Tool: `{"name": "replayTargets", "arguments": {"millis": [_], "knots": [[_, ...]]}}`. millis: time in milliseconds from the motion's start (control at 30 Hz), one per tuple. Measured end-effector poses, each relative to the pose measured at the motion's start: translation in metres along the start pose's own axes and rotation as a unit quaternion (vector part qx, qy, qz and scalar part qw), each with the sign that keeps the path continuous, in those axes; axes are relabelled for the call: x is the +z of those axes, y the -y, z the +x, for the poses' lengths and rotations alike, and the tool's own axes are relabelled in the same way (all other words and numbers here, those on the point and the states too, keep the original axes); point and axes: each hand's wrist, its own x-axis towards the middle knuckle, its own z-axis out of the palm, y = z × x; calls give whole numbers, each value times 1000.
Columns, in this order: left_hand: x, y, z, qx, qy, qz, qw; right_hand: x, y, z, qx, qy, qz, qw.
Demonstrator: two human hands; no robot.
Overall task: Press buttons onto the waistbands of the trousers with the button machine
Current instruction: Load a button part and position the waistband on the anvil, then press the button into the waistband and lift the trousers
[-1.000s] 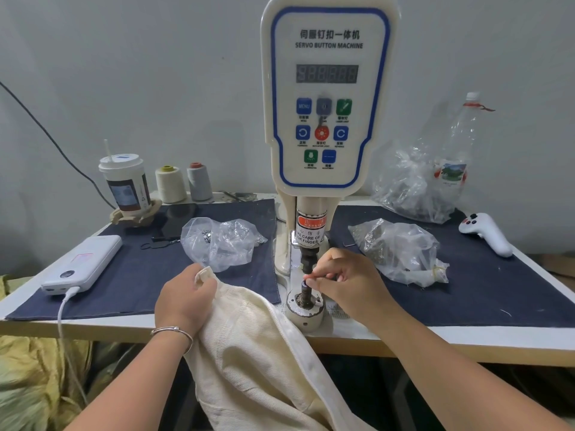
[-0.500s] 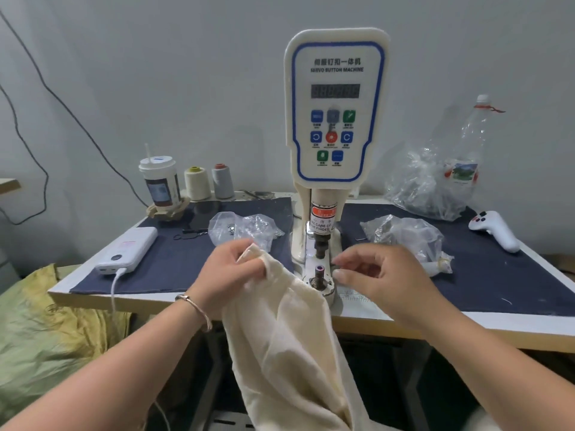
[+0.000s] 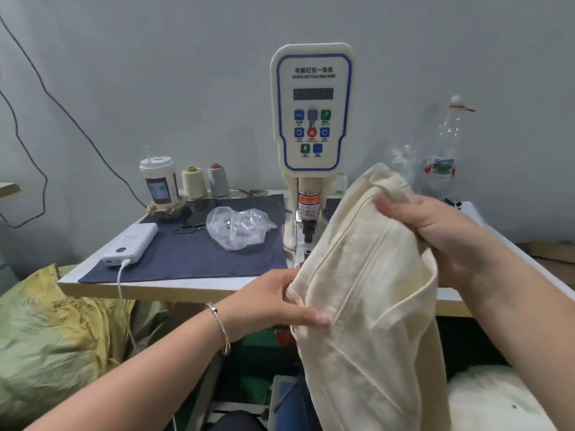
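Nearest, held up in the air between two hands: one pair of cream trousers (image 3: 367, 290). Pinched at the lower fold by the left hand (image 3: 270, 301), thumb on the front of the cloth. Clenched at the upper bunched edge by the right hand (image 3: 435, 234). Hung down long below both grips, in front of the table (image 3: 186, 286) edge, not yet under the press.

Judged soft, light and limp, with a ribbed weave that probably did not slip easily; nothing fragile in it. Best taken at the thick stitched waistband and pulled flat between the two grips, so as to lie smooth on the machine.

Counted, going away from the grips: one bracelet (image 3: 219, 325) on the left wrist. Just behind the cloth, one button machine (image 3: 312, 119), upright, its lower part hidden. To the left of the left grip, one clear plastic bag (image 3: 238, 227) with small metal pieces, then one white power bank (image 3: 132, 244) with one cable. Further back, two thread spools (image 3: 194, 182) and one paper cup (image 3: 158, 181). Beyond the right grip, one plastic bottle (image 3: 445, 150) by the wall.
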Motion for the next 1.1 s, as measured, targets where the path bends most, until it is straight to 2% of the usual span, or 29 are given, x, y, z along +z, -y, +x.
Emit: {"name": "replayTargets", "arguments": {"millis": [67,133,200,233,300,367,400,433,467,500,533,567,600,667,733,800,867,933,1033,1100], "knots": [[2,2,0,-15,26,-5,1000,-11,13,-7,-6,-33,7,999],[-3,-3,-1,-1,11,6,1000,-23,19,-12,-20,-88,3,996],[-14,-13,-3,26,-29,1,999,-36,24,-15,-57,-160,-62,983],[-20,-18,-5,40,-45,-13,998,-43,26,-16,-70,-192,-136,969],[-29,-31,-7,72,-57,-47,995,-54,29,-14,-59,-233,-353,904],[-27,-46,-8,108,-54,-62,991,-59,29,-12,-30,-224,-555,800],[-22,-53,-6,125,-51,-54,989,-57,28,-13,-47,-208,-605,767],[-16,-60,-3,140,-46,-41,988,-50,29,-15,-86,-160,-623,761],[-9,-67,0,151,-36,-26,987,-36,31,-20,-131,-73,-587,795],[-2,-75,3,163,-21,-8,986,-20,32,-26,-146,37,-500,853],[5,-82,5,176,-6,11,984,-5,31,-30,-132,134,-430,883],[11,-88,7,186,2,34,982,6,28,-31,-121,197,-416,880],[14,-91,10,192,-3,59,980,12,23,-30,-121,219,-450,858],[16,-90,13,180,-41,102,978,16,15,-26,-83,188,-495,844],[12,-82,13,117,-52,115,985,8,13,-21,7,184,-487,854],[5,-65,9,28,15,141,990,-4,18,-19,76,203,-417,883],[3,-42,0,-45,138,138,980,-21,25,-13,107,185,-293,932],[4,-18,-7,-53,199,70,976,-37,25,-5,117,149,-210,959],[-1,2,-9,-50,150,-73,985,-51,9,7,152,96,-123,976],[-7,5,-6,-41,104,-202,973,-59,-4,12,157,88,-89,980]]}}
